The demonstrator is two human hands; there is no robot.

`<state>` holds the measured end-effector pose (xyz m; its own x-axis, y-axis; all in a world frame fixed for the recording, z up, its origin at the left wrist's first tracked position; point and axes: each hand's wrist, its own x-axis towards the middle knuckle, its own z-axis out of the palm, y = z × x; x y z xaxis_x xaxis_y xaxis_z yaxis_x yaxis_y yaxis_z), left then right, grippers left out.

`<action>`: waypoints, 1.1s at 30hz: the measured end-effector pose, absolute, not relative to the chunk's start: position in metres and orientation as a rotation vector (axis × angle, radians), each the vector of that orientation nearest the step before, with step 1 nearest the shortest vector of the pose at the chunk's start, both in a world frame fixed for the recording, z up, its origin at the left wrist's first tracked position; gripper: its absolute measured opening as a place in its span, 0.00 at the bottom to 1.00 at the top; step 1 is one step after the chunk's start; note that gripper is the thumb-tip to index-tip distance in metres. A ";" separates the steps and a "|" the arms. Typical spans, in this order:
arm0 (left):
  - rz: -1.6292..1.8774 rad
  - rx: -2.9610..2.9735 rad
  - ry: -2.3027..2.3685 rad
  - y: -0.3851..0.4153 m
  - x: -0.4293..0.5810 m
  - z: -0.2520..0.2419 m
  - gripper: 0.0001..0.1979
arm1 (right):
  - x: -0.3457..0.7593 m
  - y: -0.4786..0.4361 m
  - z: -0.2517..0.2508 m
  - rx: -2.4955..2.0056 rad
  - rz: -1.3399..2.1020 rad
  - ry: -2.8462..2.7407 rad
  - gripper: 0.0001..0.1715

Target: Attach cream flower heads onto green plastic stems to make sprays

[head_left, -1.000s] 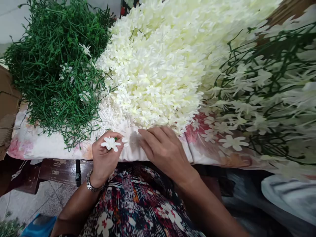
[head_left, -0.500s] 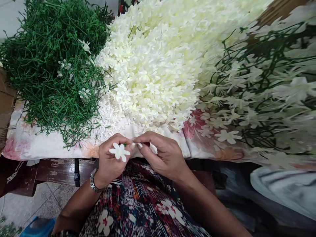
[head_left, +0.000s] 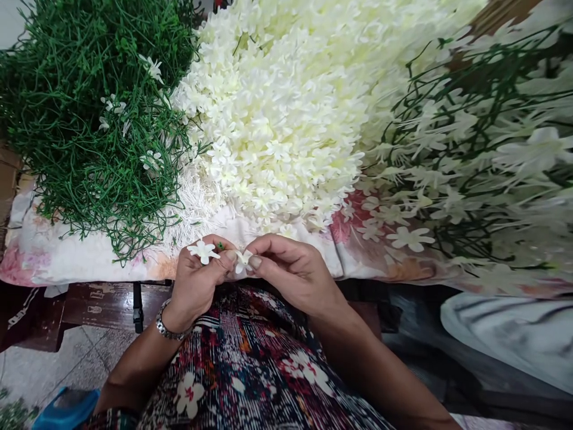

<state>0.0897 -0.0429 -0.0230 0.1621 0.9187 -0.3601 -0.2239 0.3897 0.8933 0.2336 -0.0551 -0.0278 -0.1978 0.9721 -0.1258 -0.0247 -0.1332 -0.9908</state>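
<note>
Across the bench [head_left: 85,258], white blossoms and green stems are heaped

The bench is covered with a white cloth printed in pink and orange flowers. Its middle and far part are filled by a broad mound of white blossoms [head_left: 277,113], tinged with yellow. To the left, touching that mound, a tangled pile of green stems [head_left: 94,131] is heaped, with a few white blossoms caught in it. On the right, flowered stems [head_left: 452,167] are spread loosely and are partly blurred. At the near side, between mound and pile, a small drift of fine white filaments [head_left: 201,206] is gathered.

At the near edge of the cloth, the left hand [head_left: 197,283] and the right hand [head_left: 304,275] are held close together. A metal band [head_left: 169,322] is worn on the left wrist. In the left grip, thumb and forefinger are pressed together, and an open white flower [head_left: 204,251] is held above them; its stem is mostly hidden. By the right grip, a second white blossom [head_left: 243,261] is pinched between thumb and forefinger, just beside the left fingertips. Near the open flower, a tiny green tip [head_left: 220,245] is shown.
</note>
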 end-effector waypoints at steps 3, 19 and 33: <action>1.019 1.041 1.183 -0.045 0.087 -0.022 0.05 | 0.234 -0.056 -0.026 -1.252 1.360 -1.348 0.05; 1.148 1.529 1.135 -0.051 0.067 -0.022 0.05 | 0.253 -0.058 -0.020 -1.313 0.472 -1.913 0.07; 1.014 1.006 1.099 -0.053 0.077 -0.028 0.04 | 0.248 -0.032 -0.035 -1.487 -0.177 -2.452 0.06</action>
